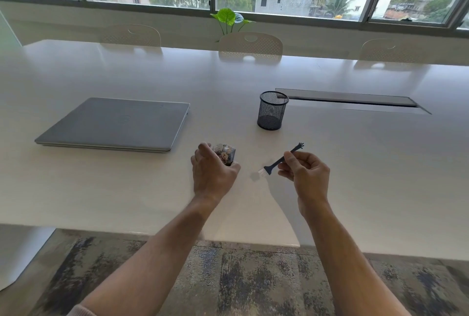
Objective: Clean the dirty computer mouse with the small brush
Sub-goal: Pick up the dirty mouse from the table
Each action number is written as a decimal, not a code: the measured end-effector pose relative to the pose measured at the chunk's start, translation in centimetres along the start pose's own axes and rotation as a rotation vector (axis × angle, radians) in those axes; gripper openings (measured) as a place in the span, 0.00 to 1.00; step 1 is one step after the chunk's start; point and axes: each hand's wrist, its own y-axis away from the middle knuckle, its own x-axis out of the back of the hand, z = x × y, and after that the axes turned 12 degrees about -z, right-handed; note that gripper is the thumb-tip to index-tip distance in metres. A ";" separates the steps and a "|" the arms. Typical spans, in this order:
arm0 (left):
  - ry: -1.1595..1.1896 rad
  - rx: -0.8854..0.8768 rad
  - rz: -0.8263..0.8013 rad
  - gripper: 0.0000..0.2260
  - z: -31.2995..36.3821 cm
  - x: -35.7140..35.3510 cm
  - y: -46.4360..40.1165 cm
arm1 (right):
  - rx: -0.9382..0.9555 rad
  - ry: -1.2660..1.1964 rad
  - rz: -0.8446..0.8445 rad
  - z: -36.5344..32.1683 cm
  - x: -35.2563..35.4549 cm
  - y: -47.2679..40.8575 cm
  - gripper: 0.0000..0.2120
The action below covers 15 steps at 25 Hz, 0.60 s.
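Note:
The dark computer mouse (225, 154), speckled with brownish dirt on top, sits on the white table (355, 163) near its front edge. My left hand (212, 172) grips the mouse from the left and near side, with fingers and thumb curled round it, hiding most of its body. To the right, my right hand (305, 172) pinches the small dark brush (280, 159) by its handle. The brush slants down-left, and its white bristles hang just above the table, a short way right of the mouse without touching it.
A closed grey laptop (116, 124) lies at the left. A black mesh pen cup (272, 110) stands behind the hands. A cable slot (350, 101) runs along the table at the right. White chairs (250, 45) and a small plant (227, 17) stand at the far side.

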 end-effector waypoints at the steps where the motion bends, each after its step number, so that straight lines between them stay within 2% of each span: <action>1: 0.006 -0.010 0.005 0.32 -0.1 0.4 0.8 | -0.001 -0.005 -0.012 0.0 -0.1 0.2 0.04; 8: 0.026 -0.044 -0.006 0.33 -1.5 3.0 6.3 | -0.008 -0.053 -0.093 0.3 -1.2 3.0 0.03; 15: 0.062 -0.074 -0.092 0.34 -3.4 5.4 11.9 | 0.000 -0.088 -0.079 -0.1 -2.4 6.9 0.02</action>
